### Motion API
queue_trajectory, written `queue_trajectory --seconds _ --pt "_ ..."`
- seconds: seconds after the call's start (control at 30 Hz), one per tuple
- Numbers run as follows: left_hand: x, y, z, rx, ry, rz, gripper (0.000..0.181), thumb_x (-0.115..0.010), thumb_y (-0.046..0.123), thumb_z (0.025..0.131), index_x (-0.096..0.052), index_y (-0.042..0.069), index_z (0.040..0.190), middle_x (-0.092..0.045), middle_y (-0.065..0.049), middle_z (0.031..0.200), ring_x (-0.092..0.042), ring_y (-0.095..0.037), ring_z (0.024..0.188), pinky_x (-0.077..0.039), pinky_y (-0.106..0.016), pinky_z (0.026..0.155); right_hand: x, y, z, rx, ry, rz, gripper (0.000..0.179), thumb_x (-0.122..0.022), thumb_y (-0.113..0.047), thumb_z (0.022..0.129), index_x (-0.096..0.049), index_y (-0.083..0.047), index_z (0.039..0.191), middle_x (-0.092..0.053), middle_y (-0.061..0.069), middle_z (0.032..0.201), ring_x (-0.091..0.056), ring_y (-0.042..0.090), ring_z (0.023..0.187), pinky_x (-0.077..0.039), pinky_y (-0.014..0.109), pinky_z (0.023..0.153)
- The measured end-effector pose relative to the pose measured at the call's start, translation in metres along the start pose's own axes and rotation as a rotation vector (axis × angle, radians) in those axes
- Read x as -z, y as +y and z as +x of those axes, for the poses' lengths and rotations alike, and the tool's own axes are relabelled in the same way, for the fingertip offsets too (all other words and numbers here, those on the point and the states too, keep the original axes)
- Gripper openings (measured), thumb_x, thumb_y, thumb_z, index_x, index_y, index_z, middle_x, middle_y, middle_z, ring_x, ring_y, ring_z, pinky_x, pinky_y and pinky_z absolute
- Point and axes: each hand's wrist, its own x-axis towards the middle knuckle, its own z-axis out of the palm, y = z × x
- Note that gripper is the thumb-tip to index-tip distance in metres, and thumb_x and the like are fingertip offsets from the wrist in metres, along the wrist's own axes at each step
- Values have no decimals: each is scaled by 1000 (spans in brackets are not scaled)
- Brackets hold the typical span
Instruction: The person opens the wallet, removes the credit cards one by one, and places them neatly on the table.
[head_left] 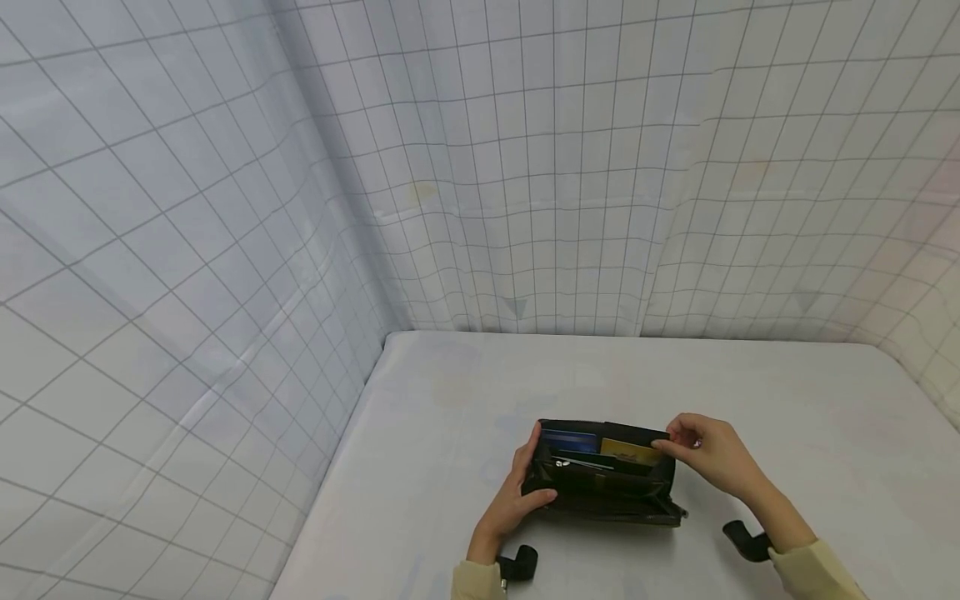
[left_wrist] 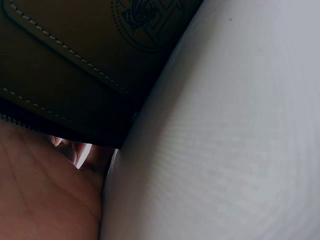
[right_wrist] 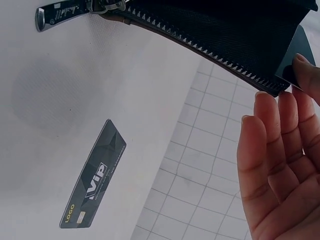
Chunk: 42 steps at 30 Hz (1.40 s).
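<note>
A black zip-around wallet (head_left: pixel 600 492) stands spread wide on the white table, its compartments facing up. My left hand (head_left: pixel 513 500) grips its left end, thumb over the near side and fingers along the far side. In the left wrist view the wallet's stitched outer face (left_wrist: pixel 65 65), with an embossed emblem, lies above the palm. A blue card (head_left: pixel 568 441) and a gold card (head_left: pixel 630 452) show in the far slots. At the far right corner my right hand (head_left: pixel 708 454) pinches a dark-looking card (right_wrist: pixel 299 42) at the wallet's edge, thumb on its face.
A dark card marked VIP (right_wrist: pixel 93 177) lies on the table in the right wrist view. From the wallet's zipper hangs a metal pull (right_wrist: pixel 62 14). Grid-patterned white curtains (head_left: pixel 525 167) rise behind and beside the table (head_left: pixel 465 375).
</note>
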Motion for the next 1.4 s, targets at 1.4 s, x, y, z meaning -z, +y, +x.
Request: queue_trajectory --seconds 1.4 --pt "-2 -35 4 -13 44 18 90 -61 8 87 -3 17 154 -16 -11 152 -15 -28 138 -16 -59 103 -7 -1 2 96 186 -15 19 -79 -11 78 -61 -17 81 -55 -14 66 -50 2 56 -41 25 49"
